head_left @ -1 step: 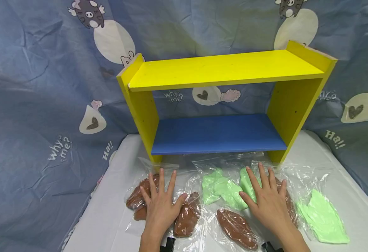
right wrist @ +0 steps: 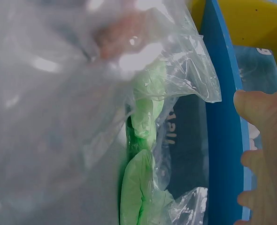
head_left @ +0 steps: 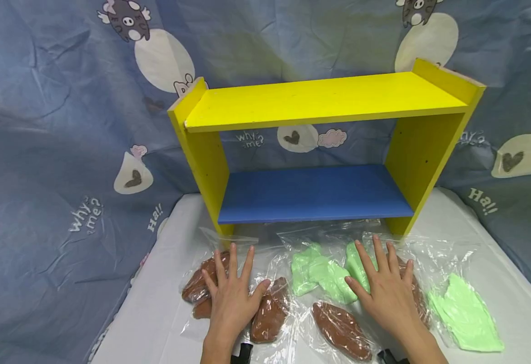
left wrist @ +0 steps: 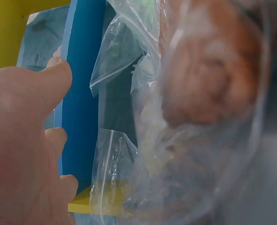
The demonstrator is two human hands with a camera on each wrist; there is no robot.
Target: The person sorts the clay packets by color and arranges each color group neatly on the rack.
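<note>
My left hand, fingers spread and straight, hovers over clear zip bags of brown clay-like lumps. One brown lump shows left of it, another beside its thumb. Palm down, my right hand spreads its fingers between a pale green lump and a bagged brown lump partly hidden behind it. Neither hand grips anything. The left wrist view has a brown lump close and blurred beside the hand. In the right wrist view, green lumps in plastic lie left of the fingers.
A yellow shelf unit with a blue lower board stands behind the bags on a white tabletop. Another brown lump lies at the front, a flat green one at right. Patterned blue cloth hangs behind.
</note>
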